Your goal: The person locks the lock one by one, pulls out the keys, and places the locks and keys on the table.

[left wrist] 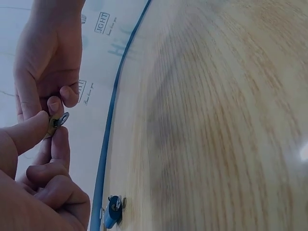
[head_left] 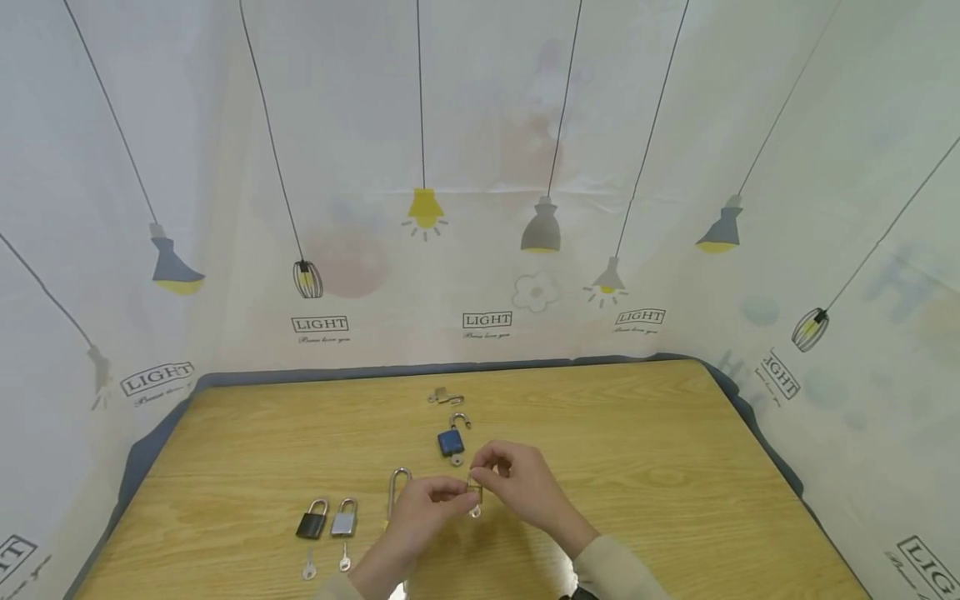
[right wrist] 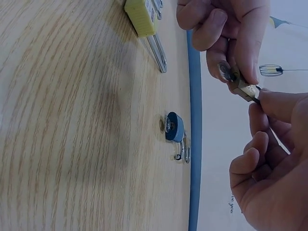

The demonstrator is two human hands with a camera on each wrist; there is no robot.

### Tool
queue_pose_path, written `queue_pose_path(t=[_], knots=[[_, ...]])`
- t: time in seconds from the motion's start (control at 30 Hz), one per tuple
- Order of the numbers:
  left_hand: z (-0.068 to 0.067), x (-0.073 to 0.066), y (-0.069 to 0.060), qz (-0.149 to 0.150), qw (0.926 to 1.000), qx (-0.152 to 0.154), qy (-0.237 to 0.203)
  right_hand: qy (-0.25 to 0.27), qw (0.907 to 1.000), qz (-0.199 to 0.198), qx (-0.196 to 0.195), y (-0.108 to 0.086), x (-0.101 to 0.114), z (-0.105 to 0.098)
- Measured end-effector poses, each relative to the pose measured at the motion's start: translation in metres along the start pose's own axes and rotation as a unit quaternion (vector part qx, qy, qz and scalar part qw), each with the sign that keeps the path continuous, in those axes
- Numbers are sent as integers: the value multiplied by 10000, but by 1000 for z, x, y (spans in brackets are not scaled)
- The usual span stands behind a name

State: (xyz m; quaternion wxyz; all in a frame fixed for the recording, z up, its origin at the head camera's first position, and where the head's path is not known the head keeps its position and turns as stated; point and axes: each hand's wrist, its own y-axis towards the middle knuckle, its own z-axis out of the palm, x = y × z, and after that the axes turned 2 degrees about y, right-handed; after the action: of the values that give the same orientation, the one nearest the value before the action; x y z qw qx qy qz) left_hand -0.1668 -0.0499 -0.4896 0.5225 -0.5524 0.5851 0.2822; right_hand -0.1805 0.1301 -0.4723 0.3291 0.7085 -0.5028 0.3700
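Observation:
A small brass padlock (right wrist: 244, 90) is held up between both hands, above the table. My left hand (head_left: 423, 512) pinches its body between thumb and fingers. At the shackle end, my right hand (head_left: 521, 483) pinches it with thumb and forefinger; those fingertips hide most of the shackle. From the bottom of the body sticks a key (right wrist: 224, 70). Just beyond the hands lies a blue padlock (head_left: 451, 442), its shackle swung open and a key in it. Partly behind the left hand is a yellow padlock (right wrist: 140, 18) with a long shackle.
To the left lie a black padlock (head_left: 311, 524) and a silver padlock (head_left: 344, 522), both with shackles down. A loose key (head_left: 309, 567) and another key (head_left: 345, 557) lie below them. Farther back is a small open padlock (head_left: 447, 397). Printed curtain surrounds the wooden table (head_left: 637, 467).

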Motion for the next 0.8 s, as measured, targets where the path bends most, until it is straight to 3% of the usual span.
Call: queue_pose_path(t=[0.27,0.53,0.8], knots=[[4,1,0,129,9993,-342,127,28,10000,9,-74,0,-1,1],[8,1,1,73,9990,-437,-80,-128,9998,36,-119,0,-3,1],[12,0,0,133,9975,-697,15,-366,9991,-25,-198,1,3,2]])
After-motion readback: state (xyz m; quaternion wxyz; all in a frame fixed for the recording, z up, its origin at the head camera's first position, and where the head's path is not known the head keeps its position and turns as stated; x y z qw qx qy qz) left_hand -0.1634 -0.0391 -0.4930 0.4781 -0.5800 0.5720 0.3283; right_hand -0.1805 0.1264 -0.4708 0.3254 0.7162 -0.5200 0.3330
